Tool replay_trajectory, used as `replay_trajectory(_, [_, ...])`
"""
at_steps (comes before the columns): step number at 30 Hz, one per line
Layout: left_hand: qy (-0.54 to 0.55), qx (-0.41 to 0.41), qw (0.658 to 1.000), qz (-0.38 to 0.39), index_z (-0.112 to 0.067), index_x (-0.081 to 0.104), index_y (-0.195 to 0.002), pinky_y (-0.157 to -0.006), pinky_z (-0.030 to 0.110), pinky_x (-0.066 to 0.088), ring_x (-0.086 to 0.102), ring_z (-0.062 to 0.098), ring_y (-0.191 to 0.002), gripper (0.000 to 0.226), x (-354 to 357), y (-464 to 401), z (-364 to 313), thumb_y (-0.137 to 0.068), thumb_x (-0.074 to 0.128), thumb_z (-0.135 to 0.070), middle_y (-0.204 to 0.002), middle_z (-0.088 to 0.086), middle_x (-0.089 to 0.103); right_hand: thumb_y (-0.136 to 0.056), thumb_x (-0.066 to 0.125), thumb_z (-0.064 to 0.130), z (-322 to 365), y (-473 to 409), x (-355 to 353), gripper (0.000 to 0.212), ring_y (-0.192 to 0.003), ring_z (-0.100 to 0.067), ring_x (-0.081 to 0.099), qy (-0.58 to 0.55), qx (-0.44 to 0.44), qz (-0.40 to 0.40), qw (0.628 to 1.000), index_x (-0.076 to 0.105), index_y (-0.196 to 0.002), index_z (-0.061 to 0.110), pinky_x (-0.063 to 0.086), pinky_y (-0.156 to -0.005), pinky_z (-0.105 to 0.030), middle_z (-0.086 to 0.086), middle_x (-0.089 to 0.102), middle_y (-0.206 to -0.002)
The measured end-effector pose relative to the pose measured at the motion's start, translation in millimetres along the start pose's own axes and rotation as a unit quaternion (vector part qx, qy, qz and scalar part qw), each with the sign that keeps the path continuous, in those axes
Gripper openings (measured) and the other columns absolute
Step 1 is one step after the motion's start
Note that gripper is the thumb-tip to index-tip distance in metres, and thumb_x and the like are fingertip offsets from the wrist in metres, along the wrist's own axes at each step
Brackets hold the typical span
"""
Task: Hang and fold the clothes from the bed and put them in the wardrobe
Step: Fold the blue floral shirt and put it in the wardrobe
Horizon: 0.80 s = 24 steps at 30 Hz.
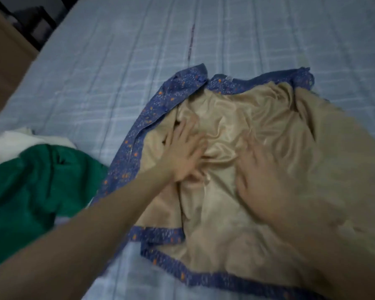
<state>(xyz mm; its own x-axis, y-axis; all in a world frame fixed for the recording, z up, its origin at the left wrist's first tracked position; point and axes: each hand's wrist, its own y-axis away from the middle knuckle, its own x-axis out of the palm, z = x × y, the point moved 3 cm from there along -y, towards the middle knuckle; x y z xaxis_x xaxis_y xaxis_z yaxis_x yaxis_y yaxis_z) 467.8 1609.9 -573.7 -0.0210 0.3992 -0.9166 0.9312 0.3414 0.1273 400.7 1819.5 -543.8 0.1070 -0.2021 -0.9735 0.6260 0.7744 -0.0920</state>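
Note:
A blue floral garment with a shiny beige lining lies spread inside out on the bed, its blue printed edges framing the beige cloth. My left hand lies flat on the wrinkled lining near the garment's left edge, fingers straight and spread. My right hand presses flat on the lining just to the right, blurred by motion. Neither hand grips the cloth.
A green garment is heaped at the left edge of the bed, with a white piece of cloth behind it. The light blue checked sheet stretches bare toward the back. Brown furniture stands at the far left.

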Motion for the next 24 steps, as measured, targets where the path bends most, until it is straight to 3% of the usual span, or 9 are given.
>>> replay_trajectory(2, [0.009, 0.099, 0.992, -0.076, -0.024, 0.047, -0.142, -0.12, 0.046, 0.007, 0.007, 0.028, -0.151, 0.048, -1.3, 90.8, -23.6, -0.1, 0.031, -0.043, -0.164, 0.008, 0.01, -0.079, 0.046, 0.033, 22.0, 89.2, 27.6, 0.053, -0.118, -0.033, 0.054, -0.002, -0.006, 0.029, 1.0, 0.051, -0.129, 0.016, 0.045, -0.094, -0.049, -0.015, 0.043, -0.145])
replay_trajectory(4, [-0.005, 0.11, 0.991, -0.077, -0.025, 0.047, -0.137, -0.115, 0.042, 0.019, 0.025, 0.028, -0.145, 0.042, 14.1, 174.0, -7.6, -0.098, 0.038, -0.038, -0.159, 0.007, 0.023, -0.082, 0.043, 0.034, 31.2, 159.2, 53.1, 0.056, -0.121, -0.03, 0.058, 0.024, 0.005, 0.074, 0.997, 0.048, -0.136, 0.022, 0.044, -0.094, -0.049, -0.011, 0.042, -0.15])
replay_trajectory(9, [-0.087, -0.092, 0.99, -0.054, -0.032, 0.045, -0.131, -0.096, 0.044, 0.037, 0.047, 0.03, -0.123, 0.05, 34.3, 318.8, 88.7, -0.083, 0.043, -0.043, -0.144, 0.004, 0.039, -0.073, 0.038, 0.021, 46.0, 185.4, 48.4, 0.061, -0.124, -0.034, 0.052, 0.077, 0.106, 0.078, 0.988, 0.058, -0.13, 0.018, 0.027, -0.098, -0.058, -0.017, 0.049, -0.142])
replay_trajectory(12, [-0.095, -0.177, 0.978, -0.064, -0.037, 0.043, -0.134, -0.09, 0.052, 0.046, 0.045, 0.033, -0.119, 0.057, 25.8, 344.2, 121.0, -0.078, 0.045, -0.048, -0.145, 0.007, 0.04, -0.061, 0.052, 0.015, 92.2, 161.6, 35.3, 0.053, -0.112, -0.037, 0.05, 0.054, 0.065, 0.066, 0.994, 0.06, -0.113, 0.012, 0.03, -0.093, -0.05, -0.022, 0.055, -0.128])
replay_trajectory(14, [-0.094, -0.134, 0.985, -0.058, -0.035, 0.042, -0.134, -0.085, 0.05, 0.052, 0.049, 0.035, -0.111, 0.058, 20.1, 338.1, 126.1, -0.078, 0.047, -0.049, -0.141, 0.007, 0.044, -0.063, 0.061, 0.019, 132.8, 152.3, 31.3, 0.044, -0.097, -0.031, 0.054, -0.014, 0.007, 0.096, 0.995, 0.06, -0.107, 0.019, 0.039, -0.082, -0.042, -0.008, 0.058, -0.114])
replay_trajectory(16, [-0.105, -0.067, 0.992, -0.021, -0.031, 0.041, -0.134, -0.078, 0.046, 0.055, 0.051, 0.033, -0.098, 0.06, 18.8, 325.2, 126.3, -0.076, 0.05, -0.046, -0.131, 0.003, 0.049, -0.073, 0.053, 0.032, 163.4, 151.1, 41.6, 0.035, -0.086, -0.028, 0.059, -0.059, -0.001, 0.136, 0.989, 0.059, -0.106, 0.022, 0.048, -0.07, -0.039, -0.002, 0.059, -0.1])
replay_trajectory(20, [-0.059, 0.018, 0.998, 0.013, -0.028, 0.033, -0.134, -0.073, 0.041, 0.055, 0.059, 0.032, -0.096, 0.071, -6.9, 296.9, 135.1, -0.073, 0.066, -0.012, -0.116, 0.004, 0.064, -0.072, 0.062, 0.049, 187.3, 145.7, 66.2, 0.05, -0.097, -0.027, 0.059, -0.014, 0.056, 0.226, 0.973, 0.055, -0.112, 0.02, 0.049, -0.069, -0.039, 0.0, 0.057, -0.11])
replay_trajectory(22, [-0.154, 0.11, 0.982, -0.026, -0.025, 0.044, -0.122, -0.065, 0.037, 0.05, 0.058, 0.029, -0.088, 0.053, -46.5, 277.2, 137.4, -0.074, 0.065, -0.013, -0.099, 0.003, 0.067, -0.08, 0.06, 0.047, 191.4, 137.6, 66.6, 0.048, -0.107, -0.025, 0.055, -0.002, 0.082, 0.232, 0.969, 0.049, -0.119, 0.022, 0.047, -0.077, -0.037, 0.002, 0.054, -0.118])
replay_trajectory(24, [-0.278, 0.184, 0.94, -0.07, -0.027, 0.058, -0.105, -0.063, 0.036, 0.041, 0.049, 0.026, -0.082, 0.031, -101.7, 253.1, 142.5, -0.077, 0.046, -0.023, -0.089, 0.001, 0.06, -0.088, 0.054, 0.039, 197.4, 131.1, 64.7, 0.038, -0.105, -0.026, 0.059, 0.005, 0.069, 0.214, 0.974, 0.048, -0.121, 0.023, 0.047, -0.078, -0.035, 0.001, 0.056, -0.118])
